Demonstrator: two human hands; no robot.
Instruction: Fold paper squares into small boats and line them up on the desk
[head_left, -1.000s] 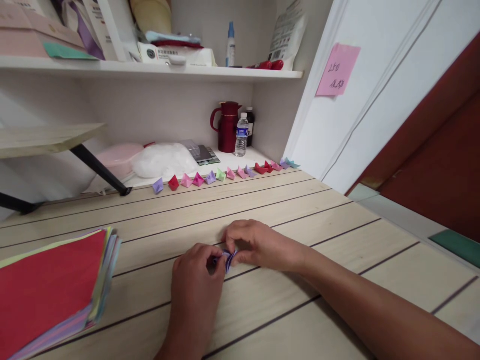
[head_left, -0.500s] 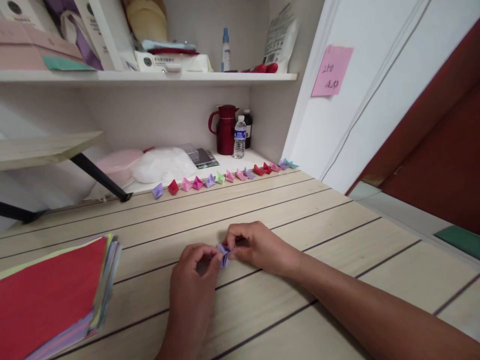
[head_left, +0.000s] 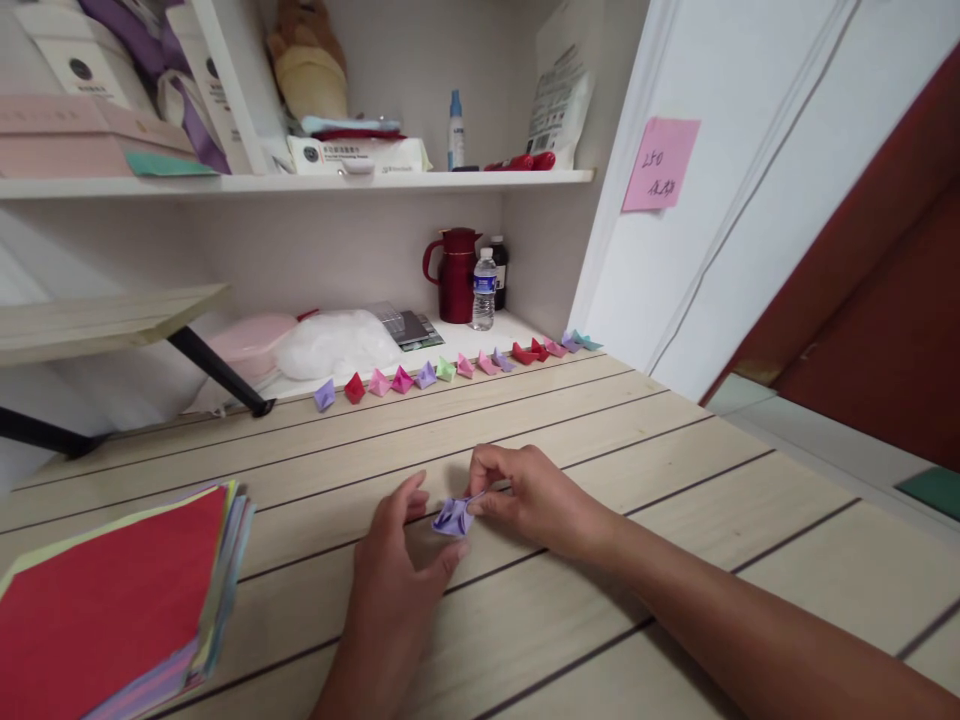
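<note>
A small piece of folded purple paper [head_left: 451,518] is held just over the wooden table, its layers partly spread. My right hand [head_left: 525,500] pinches its right corner between thumb and fingertips. On the other side, my left hand [head_left: 401,560] has its thumb and fingers apart around the paper's left end and grips nothing. Along the table's back edge runs a row of little folded paper boats in several colours, among them a red boat [head_left: 355,388], a green boat [head_left: 445,369] and a purple boat [head_left: 325,395].
A stack of coloured paper [head_left: 112,590] with a red sheet on top lies at the left. Behind the boats stand a dark red jug [head_left: 457,275] and a water bottle [head_left: 484,290], near a white plastic bag [head_left: 337,345]. A black-legged wooden stand [head_left: 112,320] is at back left.
My left hand has let go of the purple paper and its fingers have spread. The right hand still pinches it. The view has tilted up slightly.
</note>
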